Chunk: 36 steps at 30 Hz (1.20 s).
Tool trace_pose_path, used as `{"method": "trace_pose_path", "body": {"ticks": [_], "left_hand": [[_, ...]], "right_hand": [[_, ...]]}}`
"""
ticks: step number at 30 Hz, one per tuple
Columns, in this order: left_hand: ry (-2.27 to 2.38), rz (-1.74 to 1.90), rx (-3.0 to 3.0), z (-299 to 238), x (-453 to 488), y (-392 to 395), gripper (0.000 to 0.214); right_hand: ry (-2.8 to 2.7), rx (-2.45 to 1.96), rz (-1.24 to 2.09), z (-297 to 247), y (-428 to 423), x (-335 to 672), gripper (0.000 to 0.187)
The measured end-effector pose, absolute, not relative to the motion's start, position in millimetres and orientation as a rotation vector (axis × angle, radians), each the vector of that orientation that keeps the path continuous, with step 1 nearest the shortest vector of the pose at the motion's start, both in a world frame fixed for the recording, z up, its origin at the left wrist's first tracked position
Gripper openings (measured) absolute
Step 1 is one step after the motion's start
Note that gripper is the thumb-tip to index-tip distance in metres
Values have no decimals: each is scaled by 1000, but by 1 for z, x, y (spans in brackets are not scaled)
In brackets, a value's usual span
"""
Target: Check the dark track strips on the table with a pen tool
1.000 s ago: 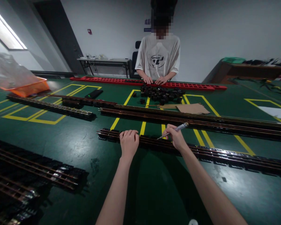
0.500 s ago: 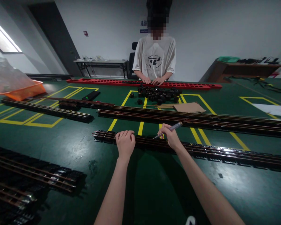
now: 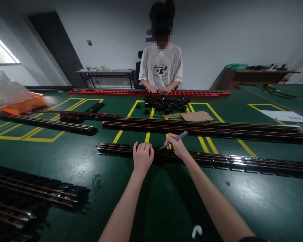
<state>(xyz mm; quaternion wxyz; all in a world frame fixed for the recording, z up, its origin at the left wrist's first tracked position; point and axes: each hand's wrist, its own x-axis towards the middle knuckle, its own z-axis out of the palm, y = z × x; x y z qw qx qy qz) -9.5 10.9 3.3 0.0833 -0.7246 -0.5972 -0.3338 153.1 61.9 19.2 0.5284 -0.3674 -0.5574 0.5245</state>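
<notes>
A long black strip (image 3: pixel 217 161) with thin copper-coloured rods along it lies across the table before me. My left hand (image 3: pixel 143 157) is bent over this strip left of its middle, fingers wrapped over the far side, the fingertips partly hidden. In my right hand (image 3: pixel 176 145), a screwdriver (image 3: pixel 180 136) with a greyish translucent handle is held like a pen. Its thin shaft slants down to the left, and the tip is at the strip, just right of my left hand. Whether the tip touches it I cannot tell.
Behind it lies another long black rodded strip (image 3: pixel 204 130). More strips (image 3: pixel 35 188) lie at the near left. A person (image 3: pixel 161 67) opposite has both hands at a red slotted frame (image 3: pixel 204 94), behind black parts (image 3: pixel 166 102). Cardboard (image 3: pixel 197 116) and an orange basket (image 3: pixel 22 103) are also here.
My left hand has slid right along the strip, nearer the screwdriver. The screwdriver is still in my right hand, at the strip. The whole view has shifted slightly.
</notes>
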Motion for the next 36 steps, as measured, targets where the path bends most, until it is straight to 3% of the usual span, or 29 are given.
{"method": "trace_pose_path", "body": {"ticks": [25,36], "left_hand": [[-1878,-895,-2045,5,2,14,35],[-1685,-870,-2173,1,11,10,39]], "right_hand": [[-1476,-955,1296,27,44,204,24],[-1457,-959,1240,32,38,201,22]]}}
